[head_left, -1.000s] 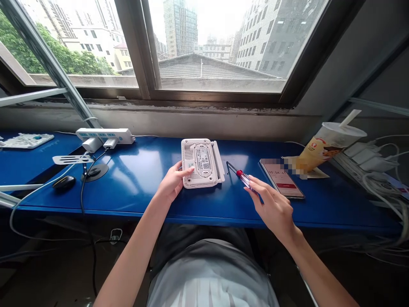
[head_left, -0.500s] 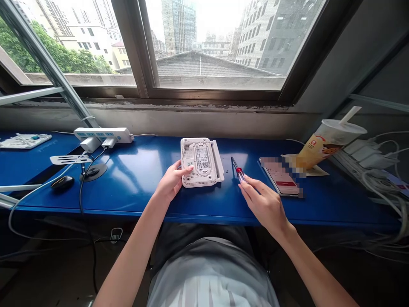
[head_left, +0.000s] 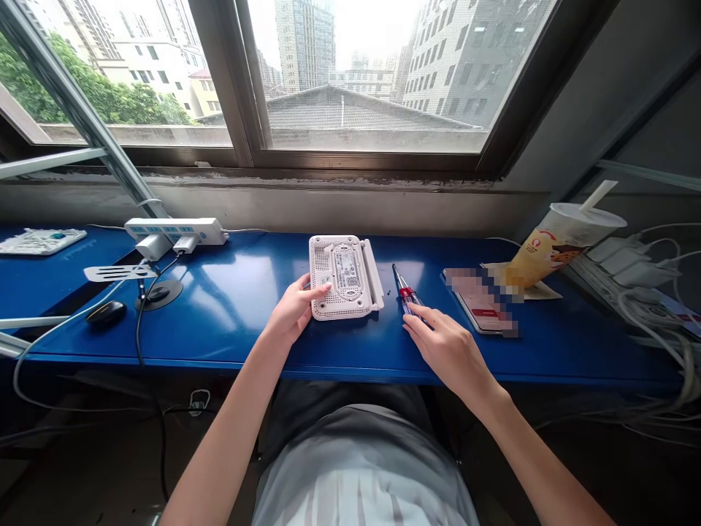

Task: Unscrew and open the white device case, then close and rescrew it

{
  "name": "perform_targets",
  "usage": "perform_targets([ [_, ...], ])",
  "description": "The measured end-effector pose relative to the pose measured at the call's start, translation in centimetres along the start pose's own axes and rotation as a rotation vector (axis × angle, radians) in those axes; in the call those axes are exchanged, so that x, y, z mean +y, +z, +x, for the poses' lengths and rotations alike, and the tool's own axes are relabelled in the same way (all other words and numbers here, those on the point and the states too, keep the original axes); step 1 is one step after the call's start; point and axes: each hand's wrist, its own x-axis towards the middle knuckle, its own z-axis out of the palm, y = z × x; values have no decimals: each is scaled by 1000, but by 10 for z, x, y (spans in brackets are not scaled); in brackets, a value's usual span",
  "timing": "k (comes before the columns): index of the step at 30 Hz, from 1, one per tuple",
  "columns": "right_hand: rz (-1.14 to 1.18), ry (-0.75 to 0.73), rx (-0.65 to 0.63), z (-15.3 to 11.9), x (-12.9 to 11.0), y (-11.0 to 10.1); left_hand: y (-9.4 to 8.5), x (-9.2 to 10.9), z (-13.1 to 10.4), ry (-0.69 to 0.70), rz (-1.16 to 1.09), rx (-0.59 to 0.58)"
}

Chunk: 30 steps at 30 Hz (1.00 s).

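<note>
My left hand (head_left: pixel 289 310) is closed on the left edge of a white router (head_left: pixel 345 281), its thumb lying over the vented underside. The router rests bottom up on the blue desk, its label showing and its antennas folded along the right side. My right hand (head_left: pixel 446 343) has its fingers around the clear and red handle of a screwdriver (head_left: pixel 406 291), low over the desk to the right of the router. The screwdriver's dark shaft points away from me. Tiny dark pieces, perhaps screws (head_left: pixel 388 294), lie between router and screwdriver.
A phone (head_left: pixel 482 303) and a tilted drink cup (head_left: pixel 558 245) with a straw stand to the right, near white chargers and cables (head_left: pixel 629 263). Leftward are a power strip (head_left: pixel 175 231), a black mouse (head_left: pixel 106 314) and a metal ladder-like frame (head_left: pixel 104 139). The desk's front edge (head_left: pixel 350 372) runs before me.
My right hand has moved slightly left and down with the screwdriver, which now lies closer to the desk surface. The left hand and the router have stayed in place.
</note>
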Motion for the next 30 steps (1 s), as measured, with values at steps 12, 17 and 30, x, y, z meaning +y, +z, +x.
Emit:
perform_targets([
  [12,12,236,-4,13,12,-1,1,0,-1,7,-1,4],
  [17,15,381,-113,16,28,11,1,0,0,9,-3,-5],
  [30,92,479,-231,19,22,6,1,1,-2,7,36,-5],
])
